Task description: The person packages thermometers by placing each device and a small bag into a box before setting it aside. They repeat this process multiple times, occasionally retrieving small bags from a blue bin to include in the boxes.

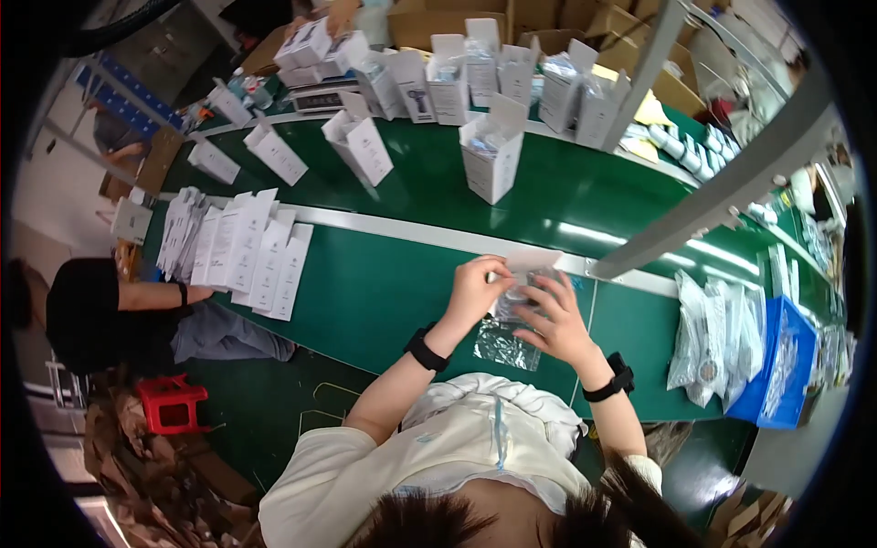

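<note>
On green table (375, 297) | left hand (477, 292) pinching white flap (536, 259), right hand (559, 318) spread open | red stool (168, 395) on floor (242, 402)

cream top (429, 438), short slvs (315, 475) | lt-blue strip (500, 429) down front | blk L wristband (426, 351) | blk R wristband (612, 380)

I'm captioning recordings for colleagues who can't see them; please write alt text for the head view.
A person's left hand and right hand work at a white box and clear plastic over a green table. Open white boxes stand beyond; overlapping cartons lie left, beside another person; a blue bin sits right.
</note>
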The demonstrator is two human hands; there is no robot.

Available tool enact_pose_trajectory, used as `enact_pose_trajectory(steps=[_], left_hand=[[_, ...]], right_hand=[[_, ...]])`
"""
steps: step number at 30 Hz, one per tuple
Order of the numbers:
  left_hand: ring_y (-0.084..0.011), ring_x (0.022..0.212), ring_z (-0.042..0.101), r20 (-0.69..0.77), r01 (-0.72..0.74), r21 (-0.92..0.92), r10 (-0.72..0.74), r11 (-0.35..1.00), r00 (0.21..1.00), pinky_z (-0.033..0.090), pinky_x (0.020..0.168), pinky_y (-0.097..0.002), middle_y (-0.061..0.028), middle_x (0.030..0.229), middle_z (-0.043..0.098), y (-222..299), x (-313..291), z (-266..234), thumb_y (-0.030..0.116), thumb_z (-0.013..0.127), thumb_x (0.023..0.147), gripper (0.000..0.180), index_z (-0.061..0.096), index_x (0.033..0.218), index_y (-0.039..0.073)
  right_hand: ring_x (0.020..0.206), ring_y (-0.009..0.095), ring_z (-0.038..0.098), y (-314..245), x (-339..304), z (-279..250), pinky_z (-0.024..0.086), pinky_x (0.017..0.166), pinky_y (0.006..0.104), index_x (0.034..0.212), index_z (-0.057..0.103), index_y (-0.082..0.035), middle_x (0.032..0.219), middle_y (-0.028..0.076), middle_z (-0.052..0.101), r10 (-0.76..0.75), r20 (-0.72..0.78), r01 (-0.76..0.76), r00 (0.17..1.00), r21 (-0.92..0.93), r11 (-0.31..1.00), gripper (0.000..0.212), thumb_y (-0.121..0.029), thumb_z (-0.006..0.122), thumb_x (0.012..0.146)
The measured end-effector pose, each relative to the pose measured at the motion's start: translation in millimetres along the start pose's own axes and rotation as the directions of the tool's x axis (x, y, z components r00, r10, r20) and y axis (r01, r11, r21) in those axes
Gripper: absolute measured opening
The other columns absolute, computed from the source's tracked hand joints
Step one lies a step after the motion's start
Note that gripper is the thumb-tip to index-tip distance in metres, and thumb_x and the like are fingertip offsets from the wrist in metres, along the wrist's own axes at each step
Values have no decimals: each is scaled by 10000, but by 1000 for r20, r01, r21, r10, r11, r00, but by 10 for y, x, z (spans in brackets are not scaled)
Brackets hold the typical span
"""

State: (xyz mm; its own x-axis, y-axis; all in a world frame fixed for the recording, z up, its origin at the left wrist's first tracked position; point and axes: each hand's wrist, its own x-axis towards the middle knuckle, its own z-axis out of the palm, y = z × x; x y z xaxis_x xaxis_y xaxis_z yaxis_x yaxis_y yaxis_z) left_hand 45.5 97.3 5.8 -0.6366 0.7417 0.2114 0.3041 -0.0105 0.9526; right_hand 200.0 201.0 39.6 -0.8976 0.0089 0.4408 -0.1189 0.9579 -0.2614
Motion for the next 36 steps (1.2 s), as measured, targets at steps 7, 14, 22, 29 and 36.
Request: enact_pose_trajectory(steps=[7,14,22,29,36], left_hand=[[-182,911,562,12,40,-80,-39,996,999,436,754,-259,-117,994,564,168,-133,-40,20,648,696,209,578,892,-1],[-245,1115,435,-506,-206,-32,161,978,847,431,891,-359,-132,1229,379,466,-574,-1650,-115,522,736,357,481,1057,37],[-141,940,518,-882,225,54,-60,973,468,412,791,-241,-65,965,573,-291,-1063,-5357,140,560,832,234,540,1037,29],[-165,875,539,-239,523,-618,-774,587,586,430,789,-270,-86,1005,549,-1254,-261,-5796,353,541,857,401,469,1081,29],[-165,907,564,-173,462,-758,-824,461,540,452,795,-264,-104,1107,552,-1127,-115,-5338,295,516,872,450,426,1200,0]], right_hand=[[1192,249,356,306,-186,655,299,983,367,1333,264,-69,1214,132,429,573,39,-237,818,932,275,943,-389,763,599],[1124,231,428,1212,6,959,319,967,345,1316,284,-4,1275,127,398,875,-85,-151,476,973,176,664,-177,612,766],[1118,236,430,2332,685,866,333,937,311,1303,275,30,1266,171,400,846,-490,-303,213,790,534,545,-197,515,870],[1217,222,329,2211,816,916,269,960,432,1391,135,-118,1367,110,298,882,-433,-444,184,764,468,675,-344,504,872],[1312,281,158,2016,680,1100,98,993,573,1402,-13,-204,1433,102,160,949,-286,-496,133,810,313,829,-513,492,822]])
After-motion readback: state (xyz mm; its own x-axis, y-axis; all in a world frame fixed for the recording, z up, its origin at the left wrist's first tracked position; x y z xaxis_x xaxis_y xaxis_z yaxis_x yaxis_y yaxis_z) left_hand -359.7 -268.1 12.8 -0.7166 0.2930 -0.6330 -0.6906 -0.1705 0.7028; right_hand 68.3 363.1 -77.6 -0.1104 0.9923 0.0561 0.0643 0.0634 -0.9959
